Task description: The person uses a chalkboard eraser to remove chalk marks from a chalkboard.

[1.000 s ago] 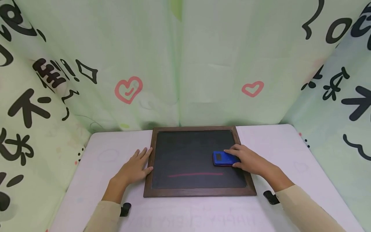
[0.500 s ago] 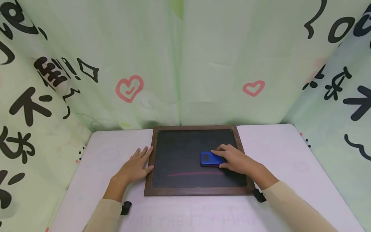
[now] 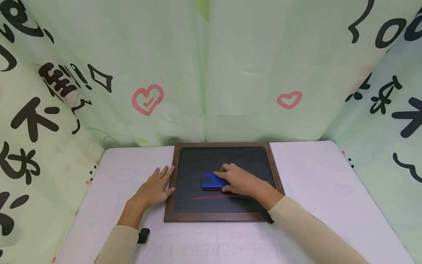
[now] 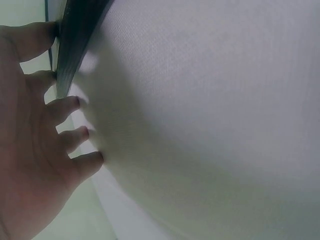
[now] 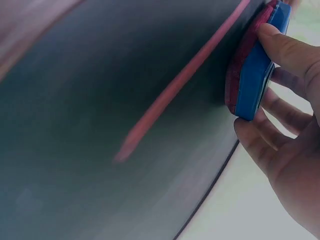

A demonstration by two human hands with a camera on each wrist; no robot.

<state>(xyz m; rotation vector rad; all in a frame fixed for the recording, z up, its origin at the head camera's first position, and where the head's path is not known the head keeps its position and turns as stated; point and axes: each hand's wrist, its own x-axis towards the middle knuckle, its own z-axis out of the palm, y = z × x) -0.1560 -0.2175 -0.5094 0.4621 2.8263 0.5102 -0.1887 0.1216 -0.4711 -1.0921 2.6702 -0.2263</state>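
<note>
- The table (image 3: 313,176) carries a board (image 3: 224,157) in a brown frame (image 3: 169,190), lying flat near the back curtain (image 3: 230,73). Bare table shows left, right and in front of the board.
- The right hand (image 3: 242,179) has moved across the board from near the right frame rail to about the middle over the last second, taking the eraser (image 3: 211,181) with it. I judge this a wiping pass running right to left.
- Its grip is closed on the eraser: the right wrist view shows the thumb on one side of the blue block (image 5: 257,75), other fingers on the far side, and the red felt flat on the slate.
- The red line (image 3: 211,197) lies just in front of the eraser and looks as long as before; the pass ran above it, so it remains to be wiped.
- The left hand (image 3: 153,189) has stayed put, flat on the table with straight fingers, fingertips (image 4: 47,80) against the left frame rail; it holds nothing and seems to steady the board.
- Room: dark slate lies open between the eraser and the left rail, with a narrow strip in front down to the near rail. The raised frame bounds the stroke on every side.
</note>
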